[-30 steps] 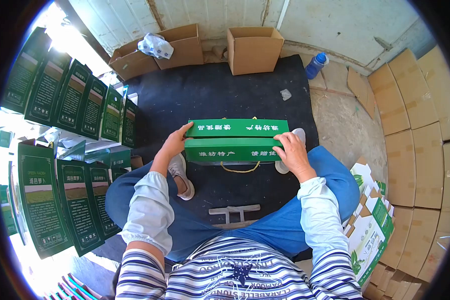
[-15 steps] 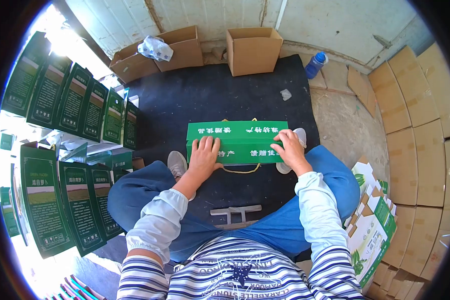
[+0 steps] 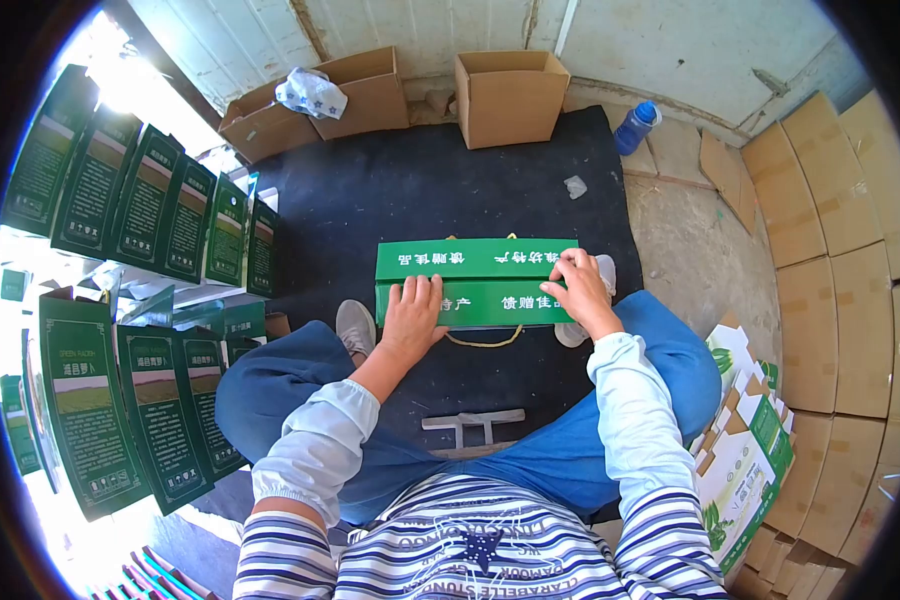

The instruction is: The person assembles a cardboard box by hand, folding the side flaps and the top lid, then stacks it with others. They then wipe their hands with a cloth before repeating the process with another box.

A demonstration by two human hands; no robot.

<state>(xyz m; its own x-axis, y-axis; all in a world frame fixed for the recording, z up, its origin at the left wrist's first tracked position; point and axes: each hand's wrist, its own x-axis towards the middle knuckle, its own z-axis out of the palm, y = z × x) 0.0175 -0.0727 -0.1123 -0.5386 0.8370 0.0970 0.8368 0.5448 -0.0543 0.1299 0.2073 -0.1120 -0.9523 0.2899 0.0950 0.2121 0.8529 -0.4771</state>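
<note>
A long green gift box with white Chinese lettering lies between my feet on the black mat, a seam running along its top between two panels. My left hand grips its left part, fingertips at the seam and thumb by the near edge. At the right end, my right hand holds the box with bent fingers at the seam and thumb on the near panel. A yellowish cord handle sticks out on the near side. What lies inside the box is hidden.
Rows of dark green printed cartons stand at the left. Open brown boxes and a blue bottle are at the back. Stacked brown cartons line the right, with flattened printed cardboard by my right knee.
The fingers of my right hand have shifted slightly at the box's right end. My left hand stays on the box, which has hardly moved.
</note>
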